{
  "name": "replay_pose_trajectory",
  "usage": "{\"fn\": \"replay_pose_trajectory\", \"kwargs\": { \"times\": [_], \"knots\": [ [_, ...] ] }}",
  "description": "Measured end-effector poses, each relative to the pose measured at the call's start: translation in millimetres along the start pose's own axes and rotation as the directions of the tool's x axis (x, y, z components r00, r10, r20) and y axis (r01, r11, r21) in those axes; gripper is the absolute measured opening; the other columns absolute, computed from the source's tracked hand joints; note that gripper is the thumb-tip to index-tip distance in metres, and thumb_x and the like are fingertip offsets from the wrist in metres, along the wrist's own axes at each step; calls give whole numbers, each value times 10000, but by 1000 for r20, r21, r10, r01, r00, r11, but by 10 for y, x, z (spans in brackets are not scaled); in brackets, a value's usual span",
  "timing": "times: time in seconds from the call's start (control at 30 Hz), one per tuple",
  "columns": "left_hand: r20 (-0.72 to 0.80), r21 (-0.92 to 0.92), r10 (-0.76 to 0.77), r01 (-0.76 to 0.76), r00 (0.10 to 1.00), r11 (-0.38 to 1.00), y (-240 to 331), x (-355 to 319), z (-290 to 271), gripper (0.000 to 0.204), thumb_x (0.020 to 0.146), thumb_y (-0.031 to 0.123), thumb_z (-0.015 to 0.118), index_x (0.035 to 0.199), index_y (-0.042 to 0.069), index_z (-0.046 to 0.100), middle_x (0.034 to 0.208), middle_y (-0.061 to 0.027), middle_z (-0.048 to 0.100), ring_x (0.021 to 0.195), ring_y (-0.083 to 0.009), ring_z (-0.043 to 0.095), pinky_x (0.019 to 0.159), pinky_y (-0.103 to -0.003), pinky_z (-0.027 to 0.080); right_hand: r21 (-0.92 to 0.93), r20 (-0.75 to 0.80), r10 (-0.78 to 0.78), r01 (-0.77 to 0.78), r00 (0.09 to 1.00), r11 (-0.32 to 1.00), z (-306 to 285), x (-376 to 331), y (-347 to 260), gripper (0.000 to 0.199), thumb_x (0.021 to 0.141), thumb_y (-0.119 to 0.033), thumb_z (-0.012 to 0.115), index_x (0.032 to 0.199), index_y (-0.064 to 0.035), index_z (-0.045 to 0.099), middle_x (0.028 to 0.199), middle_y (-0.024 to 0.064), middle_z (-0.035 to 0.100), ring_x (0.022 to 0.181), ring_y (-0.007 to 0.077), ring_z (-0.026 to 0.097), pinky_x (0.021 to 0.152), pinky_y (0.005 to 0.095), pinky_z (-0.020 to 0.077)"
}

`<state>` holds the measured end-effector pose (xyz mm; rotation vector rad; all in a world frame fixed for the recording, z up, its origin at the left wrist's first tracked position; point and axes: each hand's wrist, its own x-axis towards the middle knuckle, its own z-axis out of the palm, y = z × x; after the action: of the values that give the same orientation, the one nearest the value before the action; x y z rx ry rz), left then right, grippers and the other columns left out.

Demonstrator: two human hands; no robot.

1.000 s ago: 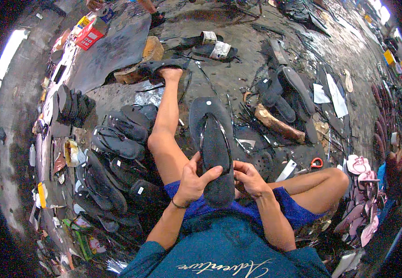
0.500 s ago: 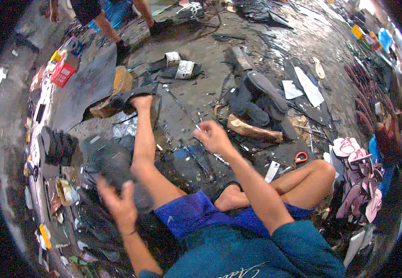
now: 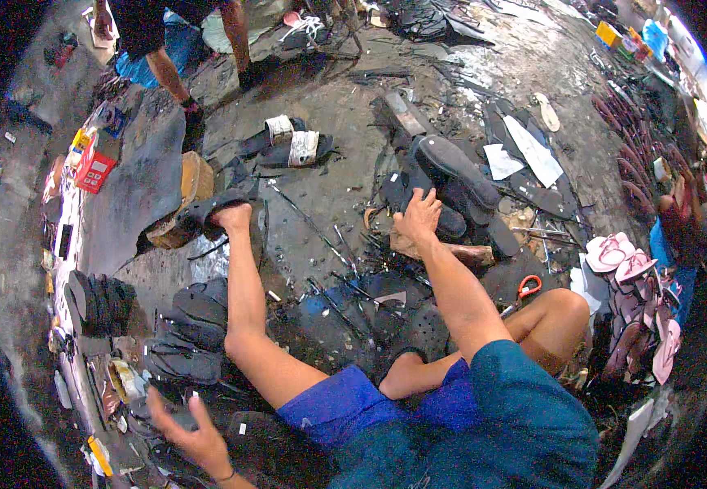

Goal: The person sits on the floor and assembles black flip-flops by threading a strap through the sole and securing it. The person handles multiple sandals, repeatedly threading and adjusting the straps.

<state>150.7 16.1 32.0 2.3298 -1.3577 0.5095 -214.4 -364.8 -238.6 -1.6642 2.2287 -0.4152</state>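
My right hand (image 3: 420,216) reaches onto a pile of dark shoes, its fingers apart over the near end. A black sole (image 3: 455,163) lies upturned on top of this pile, just beyond my fingers. Under my wrist is a worn brown wooden block (image 3: 469,253). My left hand (image 3: 189,432) hangs in the air at the lower left, fingers spread, holding nothing. The nearest things to it are black sandals (image 3: 182,361) on the floor and a dark slab (image 3: 268,440) beside my thigh.
White-strapped slides (image 3: 305,148) lie ahead. Thin rods (image 3: 341,297) are strewn before me. Orange-handled scissors (image 3: 528,287) rest by my right knee, near pink flip-flops (image 3: 610,253). A red box (image 3: 96,171) stands left. Another person's leg (image 3: 166,77) shows at the far left.
My right hand has moved from a pinch above the rods to the shoe pile, and its fingers have spread. My left hand has drawn back toward the lower left. The view has shifted slightly.
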Motion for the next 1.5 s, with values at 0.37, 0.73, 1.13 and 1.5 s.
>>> {"fn": "replay_pose_trajectory", "kwargs": {
  "times": [0.37, 0.73, 1.13, 1.5],
  "knots": [
    [483, -796, -315, 559, 817, 231, 779, 445, 1240, 677, 935, 57, 656, 1479, -15, 262, 1407, -160, 455, 1248, -243, 487, 1056, -365, 407, 804, -72, -975, 590, 208, 66, -446, -2274, -1122, 637, 697, -253, 773, 1271, -76, 559, 1422, 225, 460, 1381, 397, 376, 1097, 515, 327],
    [271, -124, -81, 119, 959, 985, 671, -827, 507, 737, 861, 267, 724, 1446, -19, 379, 1387, -252, 457, 1225, -416, 465, 1092, -462, 324, -254, 336, -466, 555, 819, 792, 346, -974, 98, 109, 833, -151, 671, 868, -53, 703, 915, 173, 690, 869, 326, 692, 732, 435, 569],
    [513, -819, -38, 501, 858, 280, 1391, 233, 1634, 374, 953, 157, 670, 1265, -26, 576, 1048, -81, 679, 881, -107, 625, 702, -233, 513, 766, 336, -789, 338, 514, 547, -793, -1552, -1213, 258, 851, -227, 784, 893, 4, 677, 732, 70, 690, 667, 108, 639, 610, 302, 501],
    [207, -874, -205, 275, 957, 400, 830, 525, 1063, 375, 942, 10, 643, 1302, -21, 543, 1049, -130, 712, 792, -100, 660, 696, -228, 558, 288, 502, -472, 374, 725, 881, 767, -1896, -732, 313, 792, -301, 773, 944, -33, 718, 887, 165, 728, 852, 329, 706, 770, 446, 551]
  ]
}}
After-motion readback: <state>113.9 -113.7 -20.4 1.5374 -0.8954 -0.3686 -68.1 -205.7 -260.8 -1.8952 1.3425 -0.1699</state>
